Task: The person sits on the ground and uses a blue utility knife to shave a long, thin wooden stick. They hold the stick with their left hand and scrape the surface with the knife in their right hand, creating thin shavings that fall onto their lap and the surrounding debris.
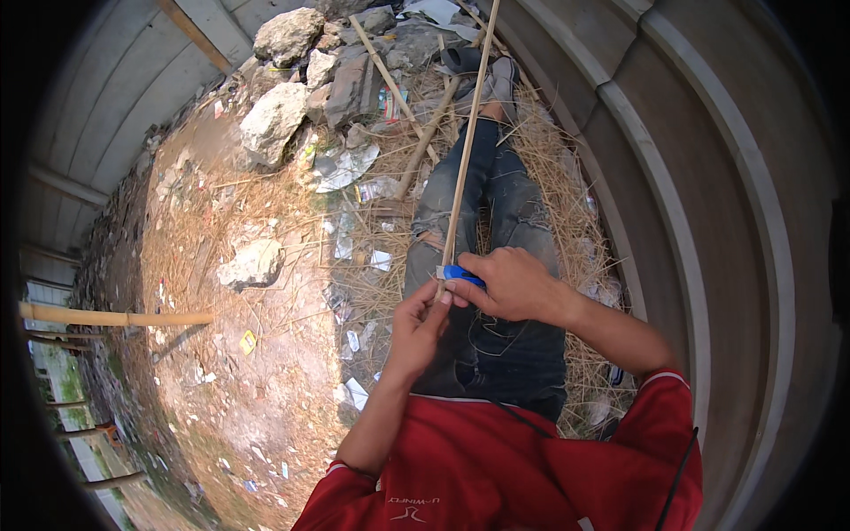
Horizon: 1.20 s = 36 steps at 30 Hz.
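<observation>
A long, thin bamboo strip [467, 146] runs from my hands, over my legs, toward the top of the view. My left hand [419, 329] pinches the strip's near end between thumb and fingers. Closed around a blue cutter [464, 276], my right hand [512, 285] sits just to the right of it. The cutter's short grey blade end lies against the strip, just above my left fingertips. Both hands are over my thighs in dark, torn trousers [513, 354].
Straw and litter cover the ground around my legs. Pale rocks [273, 122] are piled at the upper left, with one rock [251, 264] nearer. Loose bamboo sticks [390, 80] lie past my knees. A corrugated wall [708, 221] rises close on the right; a bamboo pole [115, 316] juts in from the left.
</observation>
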{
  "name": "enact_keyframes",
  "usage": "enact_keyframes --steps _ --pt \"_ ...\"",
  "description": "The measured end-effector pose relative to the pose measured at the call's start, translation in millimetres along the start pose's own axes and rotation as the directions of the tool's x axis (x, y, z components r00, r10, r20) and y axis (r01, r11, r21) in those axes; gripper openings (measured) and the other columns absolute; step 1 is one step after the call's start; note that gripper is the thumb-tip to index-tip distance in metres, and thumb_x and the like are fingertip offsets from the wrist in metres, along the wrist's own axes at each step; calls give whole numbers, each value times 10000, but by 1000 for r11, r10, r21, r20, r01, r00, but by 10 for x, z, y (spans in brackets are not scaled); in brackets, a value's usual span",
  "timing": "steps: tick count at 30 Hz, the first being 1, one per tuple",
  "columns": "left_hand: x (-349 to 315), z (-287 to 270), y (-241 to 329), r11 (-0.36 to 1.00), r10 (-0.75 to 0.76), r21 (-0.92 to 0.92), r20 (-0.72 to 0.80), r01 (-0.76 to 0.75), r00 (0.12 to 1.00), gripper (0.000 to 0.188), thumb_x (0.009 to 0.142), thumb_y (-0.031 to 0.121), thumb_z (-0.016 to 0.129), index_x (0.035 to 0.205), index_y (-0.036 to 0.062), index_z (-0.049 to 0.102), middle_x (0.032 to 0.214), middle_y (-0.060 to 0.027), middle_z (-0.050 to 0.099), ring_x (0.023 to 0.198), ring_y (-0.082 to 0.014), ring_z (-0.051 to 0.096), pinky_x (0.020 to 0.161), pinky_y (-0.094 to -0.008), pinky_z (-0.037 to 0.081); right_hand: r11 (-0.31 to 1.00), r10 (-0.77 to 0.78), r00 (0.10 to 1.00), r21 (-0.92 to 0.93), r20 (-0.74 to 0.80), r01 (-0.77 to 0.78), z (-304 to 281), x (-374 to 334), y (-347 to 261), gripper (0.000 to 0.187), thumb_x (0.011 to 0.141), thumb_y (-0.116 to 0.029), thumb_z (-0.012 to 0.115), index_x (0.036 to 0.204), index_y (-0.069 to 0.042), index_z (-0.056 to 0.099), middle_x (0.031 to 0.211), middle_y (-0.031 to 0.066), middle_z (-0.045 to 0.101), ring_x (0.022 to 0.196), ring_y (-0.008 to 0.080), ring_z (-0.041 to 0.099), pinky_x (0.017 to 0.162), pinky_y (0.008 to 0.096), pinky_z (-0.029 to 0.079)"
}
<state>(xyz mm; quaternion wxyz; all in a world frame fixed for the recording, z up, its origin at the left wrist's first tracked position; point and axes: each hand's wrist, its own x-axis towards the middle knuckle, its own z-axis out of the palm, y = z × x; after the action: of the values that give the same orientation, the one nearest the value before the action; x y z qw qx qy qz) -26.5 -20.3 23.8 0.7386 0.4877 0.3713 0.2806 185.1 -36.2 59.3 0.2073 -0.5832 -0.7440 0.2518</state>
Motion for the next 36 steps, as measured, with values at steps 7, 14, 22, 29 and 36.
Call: enact_keyframes --steps 7,14,22,29,36 --pt "2 -66 -46 999 -3 35 -61 5 998 360 1059 132 589 1409 48 598 937 25 680 580 3 414 510 -172 324 997 -38 997 -72 -63 33 106 111 95 403 1023 -468 566 985 -72 633 679 222 658 688 474 665 623 572 512" --pt "-299 -6 -102 989 -142 -40 -6 142 990 457 1046 156 614 1475 21 536 903 11 647 532 -4 386 454 -184 294 961 276 925 61 -262 -269 -402 569 698 490 1039 -489 532 985 -24 676 754 268 673 798 490 675 717 568 521" --pt "-107 -182 -191 989 -139 -53 5 140 990 402 1052 139 610 1441 43 577 924 25 665 557 1 405 476 -187 314 998 67 987 -22 145 -64 137 33 -3 452 1023 -478 547 1045 -48 684 761 273 688 785 491 692 735 586 543" --pt "-236 -142 -64 989 -141 -44 -27 140 990 403 1045 125 625 1436 37 584 910 29 669 595 1 422 500 -177 323 974 165 957 -115 -237 -197 -45 530 468 459 1042 -452 547 1048 -10 673 718 248 661 724 480 665 685 546 516" --pt "-489 -229 -386 988 -146 -55 -45 144 988 409 1048 151 618 1433 17 585 932 -13 700 552 -14 413 469 -187 298 950 288 845 27 -450 -310 -1036 605 1283 545 1057 -497 512 961 13 678 711 240 624 716 431 639 677 485 479"
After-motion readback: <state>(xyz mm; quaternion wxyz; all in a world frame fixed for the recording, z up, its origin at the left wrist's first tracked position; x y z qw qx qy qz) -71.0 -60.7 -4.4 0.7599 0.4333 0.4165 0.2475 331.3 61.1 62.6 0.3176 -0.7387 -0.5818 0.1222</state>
